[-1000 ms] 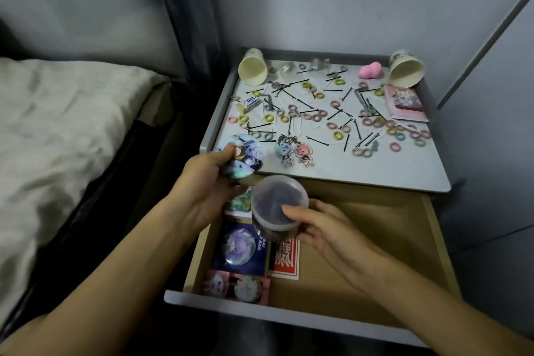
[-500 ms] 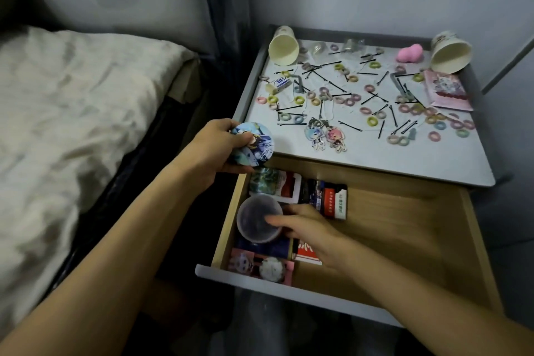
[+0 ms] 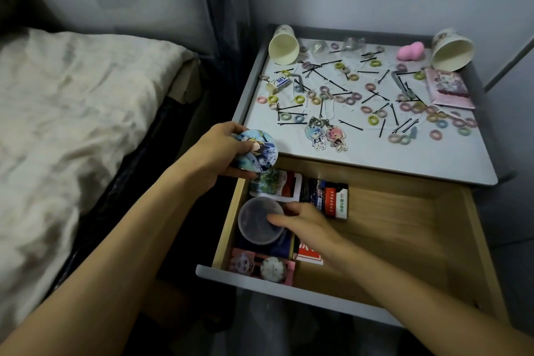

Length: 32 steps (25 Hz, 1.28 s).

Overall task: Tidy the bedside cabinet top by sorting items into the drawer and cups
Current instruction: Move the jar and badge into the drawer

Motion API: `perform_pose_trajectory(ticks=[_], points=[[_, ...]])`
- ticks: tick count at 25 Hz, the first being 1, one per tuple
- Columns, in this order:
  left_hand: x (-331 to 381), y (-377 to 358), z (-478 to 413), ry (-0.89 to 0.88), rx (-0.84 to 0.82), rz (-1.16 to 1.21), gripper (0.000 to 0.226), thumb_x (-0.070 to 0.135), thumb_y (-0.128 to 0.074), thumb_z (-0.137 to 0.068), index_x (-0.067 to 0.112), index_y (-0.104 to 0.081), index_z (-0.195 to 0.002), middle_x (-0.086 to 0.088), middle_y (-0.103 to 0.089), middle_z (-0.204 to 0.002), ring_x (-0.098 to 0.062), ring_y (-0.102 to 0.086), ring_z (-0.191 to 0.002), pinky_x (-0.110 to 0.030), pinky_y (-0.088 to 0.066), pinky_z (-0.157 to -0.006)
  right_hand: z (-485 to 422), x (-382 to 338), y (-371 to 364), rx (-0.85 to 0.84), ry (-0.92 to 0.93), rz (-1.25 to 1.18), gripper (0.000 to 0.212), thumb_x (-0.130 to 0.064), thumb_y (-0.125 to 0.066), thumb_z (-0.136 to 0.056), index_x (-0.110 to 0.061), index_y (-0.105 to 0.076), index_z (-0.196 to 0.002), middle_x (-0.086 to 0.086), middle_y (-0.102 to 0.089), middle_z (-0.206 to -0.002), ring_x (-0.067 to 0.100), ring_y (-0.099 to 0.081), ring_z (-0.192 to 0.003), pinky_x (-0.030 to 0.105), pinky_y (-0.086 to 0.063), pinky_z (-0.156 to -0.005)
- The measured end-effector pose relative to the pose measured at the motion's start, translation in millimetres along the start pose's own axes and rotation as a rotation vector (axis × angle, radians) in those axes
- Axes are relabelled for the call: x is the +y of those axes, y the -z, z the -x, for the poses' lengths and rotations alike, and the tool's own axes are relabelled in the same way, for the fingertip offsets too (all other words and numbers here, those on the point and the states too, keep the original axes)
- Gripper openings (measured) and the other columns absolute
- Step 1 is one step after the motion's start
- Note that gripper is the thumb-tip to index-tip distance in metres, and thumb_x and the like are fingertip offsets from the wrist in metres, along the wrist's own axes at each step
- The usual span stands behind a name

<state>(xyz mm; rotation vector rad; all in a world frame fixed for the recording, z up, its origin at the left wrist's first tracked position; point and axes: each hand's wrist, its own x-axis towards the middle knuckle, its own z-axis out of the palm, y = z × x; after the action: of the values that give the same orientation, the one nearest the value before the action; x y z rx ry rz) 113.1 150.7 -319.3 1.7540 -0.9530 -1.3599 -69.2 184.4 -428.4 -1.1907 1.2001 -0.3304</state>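
Observation:
My left hand (image 3: 218,153) grips a round blue anime badge (image 3: 257,152) above the drawer's back left corner. My right hand (image 3: 303,225) reaches into the open wooden drawer (image 3: 404,228) and holds the rim of a round translucent lidded tub (image 3: 258,220) that sits at the drawer's left side. On the white cabinet top (image 3: 375,150) lie several pastel hair ties, black hairpins and two acrylic keychains (image 3: 325,136). Two paper cups lie tipped over at the back, a cream cup (image 3: 283,45) on the left and a printed cup (image 3: 452,50) on the right.
The drawer's left side holds card packs (image 3: 277,183), small boxes (image 3: 326,196), a red deck (image 3: 309,253) and a pink badge card (image 3: 263,267). A pink sponge (image 3: 410,50) and a pink packet (image 3: 448,88) sit at the back right. A bed (image 3: 72,124) lies left.
My right hand has lowered the tub from above the drawer down onto its left side. My left hand keeps holding the badge by the cabinet's front left corner. My view has shifted left.

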Motion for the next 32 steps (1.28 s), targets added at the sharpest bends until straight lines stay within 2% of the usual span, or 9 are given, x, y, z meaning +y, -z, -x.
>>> perform_pose_trajectory(ticks=[3,6,9,11,15,19,22,28,32], points=[[-1.1,-3.5,-0.8,-0.005,0.015,0.022,0.02,0.007,-0.058,-0.096,0.008,-0.054,-0.115,-0.016,-0.065,-0.104,-0.026,-0.071,-0.086,-0.033,-0.06,-0.057,4.1,-1.6,6.4,-0.016,0.038,0.041,0.03,-0.031,-0.067,-0.089,-0.021,-0.062,-0.117,-0.012,-0.065,-0.105,-0.001,-0.059,-0.095,0.014,-0.044,-0.076],[-0.6,-3.9,-0.8,0.006,0.011,0.028,0.018,0.007,-0.057,-0.096,0.009,-0.055,-0.113,-0.016,-0.065,-0.104,-0.026,-0.07,-0.086,-0.034,-0.06,-0.058,8.1,-11.8,18.2,0.047,0.086,0.123,0.046,-0.038,-0.067,-0.088,-0.021,-0.055,-0.13,-0.009,-0.058,-0.113,0.002,-0.055,-0.101,0.012,-0.039,-0.074],[-1.6,-3.5,0.5,0.021,-0.028,0.01,0.017,0.006,-0.055,-0.097,0.008,-0.055,-0.114,-0.018,-0.065,-0.104,-0.027,-0.071,-0.085,-0.036,-0.061,-0.058,11.1,-34.3,30.8,0.162,0.266,0.122,0.048,-0.036,-0.071,-0.085,-0.025,-0.054,-0.129,-0.01,-0.059,-0.112,0.007,-0.059,-0.104,0.015,-0.046,-0.078],[-3.5,-5.3,1.5,0.03,-0.056,-0.018,0.017,0.006,-0.053,-0.098,0.009,-0.057,-0.115,-0.021,-0.066,-0.105,-0.029,-0.072,-0.086,-0.039,-0.061,-0.061,11.6,-50.6,31.8,0.182,0.403,0.189,0.064,-0.035,-0.077,-0.08,-0.026,-0.049,-0.136,-0.008,-0.055,-0.121,0.005,-0.056,-0.108,0.018,-0.049,-0.087],[-6.0,-9.3,4.1,0.025,-0.109,-0.124,0.018,0.009,-0.052,-0.099,0.01,-0.06,-0.115,-0.019,-0.069,-0.104,-0.027,-0.071,-0.091,-0.043,-0.062,-0.072,3.5,-69.9,17.5,0.232,0.608,0.537,0.084,-0.04,-0.08,-0.076,-0.022,-0.037,-0.146,-0.012,-0.039,-0.135,-0.004,-0.037,-0.115,0.0,-0.033,-0.089],[-6.8,-5.6,3.5,0.017,-0.085,-0.253,0.014,0.01,-0.055,-0.097,0.009,-0.063,-0.11,-0.011,-0.07,-0.095,-0.018,-0.071,-0.082,-0.029,-0.061,-0.062,-1.6,-73.5,9.3,0.247,0.645,0.639,0.078,-0.036,-0.081,-0.075,-0.018,-0.045,-0.142,-0.005,-0.046,-0.128,0.006,-0.046,-0.112,0.006,-0.039,-0.086],[-7.9,-6.1,3.5,0.034,-0.078,-0.311,0.014,0.009,-0.056,-0.097,0.007,-0.066,-0.107,-0.009,-0.07,-0.089,-0.015,-0.071,-0.073,-0.023,-0.058,-0.057,2.3,-66.3,8.0,0.251,0.655,0.714,0.076,-0.038,-0.079,-0.074,-0.021,-0.045,-0.14,-0.005,-0.048,-0.127,0.012,-0.051,-0.113,0.023,-0.047,-0.092],[2.9,10.6,2.8,-0.07,0.169,-0.216,0.015,0.015,-0.052,-0.096,0.017,-0.065,-0.102,-0.005,-0.068,-0.089,-0.017,-0.067,-0.077,-0.028,-0.054,-0.066,0.2,-30.0,-5.1,0.038,0.659,1.024,0.084,-0.045,-0.073,-0.075,-0.019,-0.035,-0.145,-0.002,-0.049,-0.135,0.014,-0.041,-0.122,0.034,-0.048,-0.095],[4.0,10.0,5.4,-0.061,0.168,-0.19,0.01,0.021,-0.053,-0.097,0.022,-0.063,-0.094,-0.004,-0.066,-0.091,-0.019,-0.066,-0.083,-0.029,-0.054,-0.07,-6.8,-22.0,-10.5,0.048,0.697,1.073,0.08,-0.044,-0.07,-0.078,-0.019,-0.035,-0.146,-0.002,-0.045,-0.142,0.014,-0.036,-0.128,0.035,-0.046,-0.096]])
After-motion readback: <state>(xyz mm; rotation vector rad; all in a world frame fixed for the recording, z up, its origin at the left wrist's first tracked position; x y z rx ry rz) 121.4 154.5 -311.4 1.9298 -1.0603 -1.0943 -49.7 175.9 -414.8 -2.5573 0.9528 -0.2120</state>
